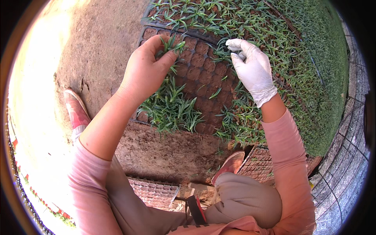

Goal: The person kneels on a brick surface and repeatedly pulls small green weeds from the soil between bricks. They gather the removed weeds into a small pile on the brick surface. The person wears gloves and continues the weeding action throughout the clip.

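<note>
My bare left hand [149, 65] pinches a few green seedling cuttings [174, 44] between thumb and fingers, above the far left cells of a black plug tray [199, 60] filled with brown soil. A heap of loose cuttings [173, 107] lies on the near left part of that tray. My right hand [252, 66], in a white glove, hovers over the tray's far right side beside planted seedlings [221, 54]. Its fingers are curled with a gap to the thumb, and nothing shows between them. A single loose cutting [215, 93] rests on the soil cells in the middle.
Trays densely planted with seedlings [293, 73] stretch away to the right and far side. Close to my legs are a soil-filled tray [154, 191] and another [258, 161] by my right shoe [230, 164]. Bare ground [97, 44] lies left, dark ground cloth [342, 164] right.
</note>
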### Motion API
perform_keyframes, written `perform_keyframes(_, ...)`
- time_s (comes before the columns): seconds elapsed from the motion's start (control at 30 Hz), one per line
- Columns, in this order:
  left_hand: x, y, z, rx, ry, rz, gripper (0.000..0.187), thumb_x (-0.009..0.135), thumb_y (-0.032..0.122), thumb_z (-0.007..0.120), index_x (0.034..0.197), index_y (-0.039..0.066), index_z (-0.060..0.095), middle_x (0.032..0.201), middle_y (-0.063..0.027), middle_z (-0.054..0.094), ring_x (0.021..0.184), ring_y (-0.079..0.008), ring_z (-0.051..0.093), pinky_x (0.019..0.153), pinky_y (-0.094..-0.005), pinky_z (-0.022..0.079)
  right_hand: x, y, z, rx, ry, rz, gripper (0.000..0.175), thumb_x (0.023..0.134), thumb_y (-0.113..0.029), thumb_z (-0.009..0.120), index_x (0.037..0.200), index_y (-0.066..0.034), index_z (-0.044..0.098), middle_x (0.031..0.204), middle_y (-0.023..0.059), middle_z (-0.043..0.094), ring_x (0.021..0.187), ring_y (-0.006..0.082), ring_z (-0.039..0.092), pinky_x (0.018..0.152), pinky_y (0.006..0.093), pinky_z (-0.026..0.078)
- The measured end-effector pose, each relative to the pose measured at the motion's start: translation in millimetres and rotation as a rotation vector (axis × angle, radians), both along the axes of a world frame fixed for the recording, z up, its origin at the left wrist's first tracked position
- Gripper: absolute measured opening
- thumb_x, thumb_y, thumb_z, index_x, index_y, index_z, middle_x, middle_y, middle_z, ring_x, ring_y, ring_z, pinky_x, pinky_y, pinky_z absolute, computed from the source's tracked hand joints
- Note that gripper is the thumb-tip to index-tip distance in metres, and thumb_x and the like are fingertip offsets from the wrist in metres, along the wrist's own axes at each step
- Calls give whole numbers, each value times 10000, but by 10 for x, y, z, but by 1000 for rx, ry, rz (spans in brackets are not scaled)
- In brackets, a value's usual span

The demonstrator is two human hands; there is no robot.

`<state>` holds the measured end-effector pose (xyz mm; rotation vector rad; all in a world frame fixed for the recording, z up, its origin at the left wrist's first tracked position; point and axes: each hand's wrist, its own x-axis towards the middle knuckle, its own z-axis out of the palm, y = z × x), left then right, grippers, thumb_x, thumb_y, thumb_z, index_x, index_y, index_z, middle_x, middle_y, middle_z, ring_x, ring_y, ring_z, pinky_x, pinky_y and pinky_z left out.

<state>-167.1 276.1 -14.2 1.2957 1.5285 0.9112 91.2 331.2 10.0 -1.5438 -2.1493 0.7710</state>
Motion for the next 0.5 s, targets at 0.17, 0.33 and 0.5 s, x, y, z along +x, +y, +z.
perform_keyframes(0.17,23,-11,-16,-43,-49,20,292,906,199,688,1134,33,613,885,-77,679,748,-157,599,719,-321,499,-69,-101,32,172,-124,161,110,806,-73,688,912,-104,688,850,65,662,778,258,656,709,344,541)
perform_keyframes(0.33,125,5,83,-180,-185,46,295,914,177,706,1150,30,606,960,-46,679,810,-130,615,749,-300,504,-136,-136,-272,304,-434,279,80,863,-155,605,823,-118,663,777,105,636,717,311,655,632,421,531)
perform_keyframes(0.5,60,-9,231,-344,-424,6,311,917,105,697,1198,38,580,1037,-23,662,868,-111,620,802,-277,506,-166,-265,0,-122,-220,337,223,823,-140,711,1046,-120,712,819,58,650,683,209,627,657,328,519)
